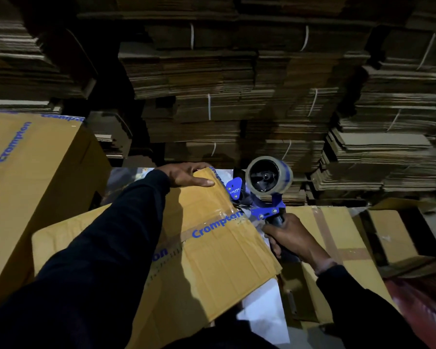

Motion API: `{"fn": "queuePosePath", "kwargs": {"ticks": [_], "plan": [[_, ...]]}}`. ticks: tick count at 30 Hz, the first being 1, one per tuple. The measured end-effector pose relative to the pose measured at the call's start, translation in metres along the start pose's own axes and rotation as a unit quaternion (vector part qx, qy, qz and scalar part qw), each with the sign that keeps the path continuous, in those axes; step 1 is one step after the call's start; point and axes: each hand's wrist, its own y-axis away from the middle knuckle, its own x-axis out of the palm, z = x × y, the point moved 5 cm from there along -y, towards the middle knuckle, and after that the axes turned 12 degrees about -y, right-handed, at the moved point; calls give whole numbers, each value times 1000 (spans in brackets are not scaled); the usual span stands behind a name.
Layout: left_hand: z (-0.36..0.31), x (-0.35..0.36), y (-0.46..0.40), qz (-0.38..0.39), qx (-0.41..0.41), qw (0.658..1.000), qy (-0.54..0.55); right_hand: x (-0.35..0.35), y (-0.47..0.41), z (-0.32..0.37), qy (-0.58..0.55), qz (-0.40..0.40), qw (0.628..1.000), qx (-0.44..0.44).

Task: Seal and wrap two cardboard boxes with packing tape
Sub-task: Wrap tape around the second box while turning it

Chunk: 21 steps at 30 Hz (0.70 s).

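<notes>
We press our left hand (186, 176) flat, fingers straight, on the far edge of the Crompton box (219, 248) before us, our right hand (291, 239) gripping the blue tape dispenser (264, 190) handle at the box's right edge, taped second box (337, 230) just beside

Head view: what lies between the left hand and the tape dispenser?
In the head view, only the box's bare top corner, with blue Crompton lettering, separates the left hand from the tape dispenser held by the right hand.

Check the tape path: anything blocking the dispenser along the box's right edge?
Nothing visible does. The tape dispenser, gripped by the right hand, sits at the right edge of the box. The left hand rests on the far corner, clear of that edge.
</notes>
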Motion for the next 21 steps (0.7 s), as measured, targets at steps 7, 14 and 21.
{"fn": "queuePosePath", "kwargs": {"ticks": [7, 14, 21], "plan": [[-12, -3, 17, -77, -4, 996, -40, -2, -1, -2, -5, -11, 1000, -5], [-37, 49, 58, -270, -61, 931, -237, 0, 1, -8, -41, 2, 999, 0], [-72, 162, 86, -225, -1, 923, -313, -1, 3, -8, -54, 16, 998, 3]]}}
